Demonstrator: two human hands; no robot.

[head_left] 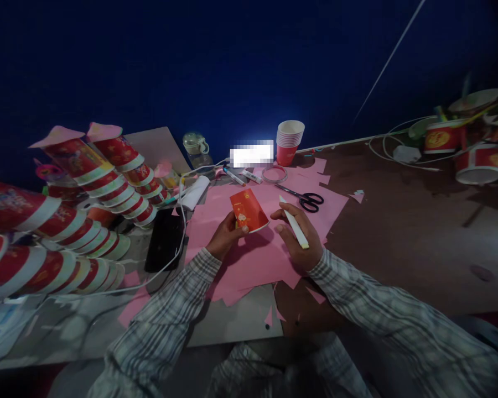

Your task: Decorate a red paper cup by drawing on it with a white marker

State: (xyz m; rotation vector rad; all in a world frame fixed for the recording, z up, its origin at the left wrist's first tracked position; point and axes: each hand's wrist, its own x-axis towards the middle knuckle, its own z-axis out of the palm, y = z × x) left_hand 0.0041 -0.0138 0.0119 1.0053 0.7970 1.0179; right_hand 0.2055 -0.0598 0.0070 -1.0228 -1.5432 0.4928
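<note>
My left hand (226,236) grips a red paper cup (248,211) by its side, holding it tilted above sheets of pink paper (257,243). My right hand (295,237) is closed around a white stick-like tool (294,228) that points up toward the cup's rim. Both hands hover over the pink paper, close together, with the cup between them.
Black scissors (306,199), a tape roll (274,174), markers (244,177) and a stack of red cups (289,141) lie behind the paper. Towers of stacked red cups (108,177) crowd the left. A black phone (164,241) with cable lies left. More cups (479,160) sit far right.
</note>
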